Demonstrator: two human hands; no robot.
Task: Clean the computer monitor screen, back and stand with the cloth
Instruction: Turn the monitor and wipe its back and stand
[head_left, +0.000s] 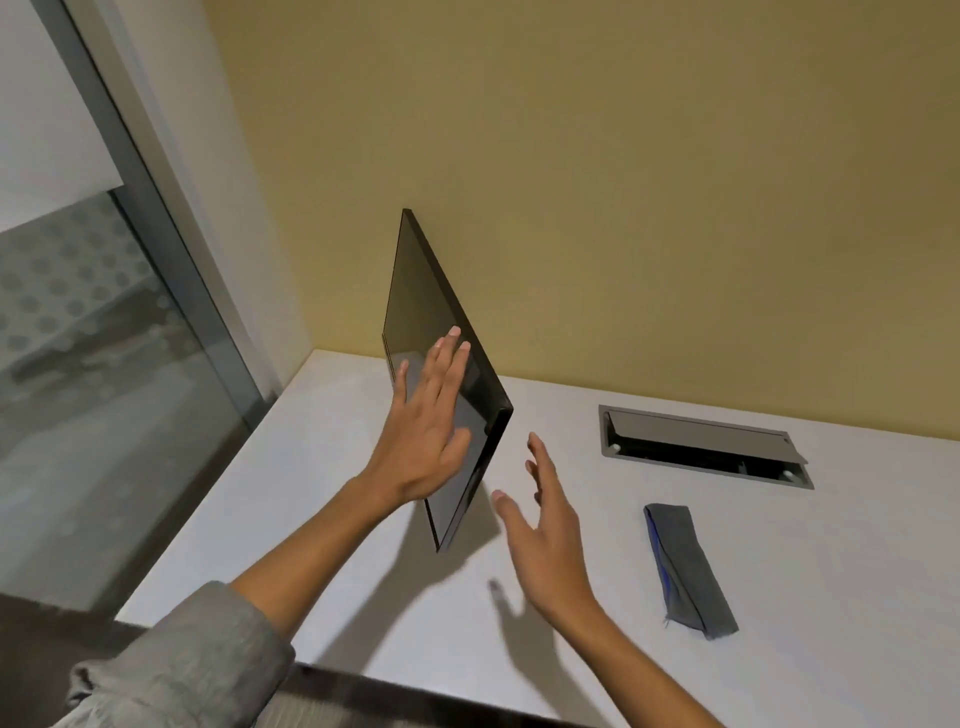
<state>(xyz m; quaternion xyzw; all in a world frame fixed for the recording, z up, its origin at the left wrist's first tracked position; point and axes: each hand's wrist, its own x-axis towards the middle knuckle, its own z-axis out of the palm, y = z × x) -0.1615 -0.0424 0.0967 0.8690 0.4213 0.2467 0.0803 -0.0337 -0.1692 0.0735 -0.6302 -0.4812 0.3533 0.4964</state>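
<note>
One monitor (431, 332) edge-on, screen facing left.

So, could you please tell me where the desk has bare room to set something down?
Bare desk lies right of the cloth and below the cable hatch. It is crowded around the monitor, with the left hand and right hand flanking it.

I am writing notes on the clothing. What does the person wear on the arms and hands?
Both hands, left and right, are bare, with no gloves. The left arm has a grey sleeve, pushed up. No sleeve shows on the right arm.
</note>
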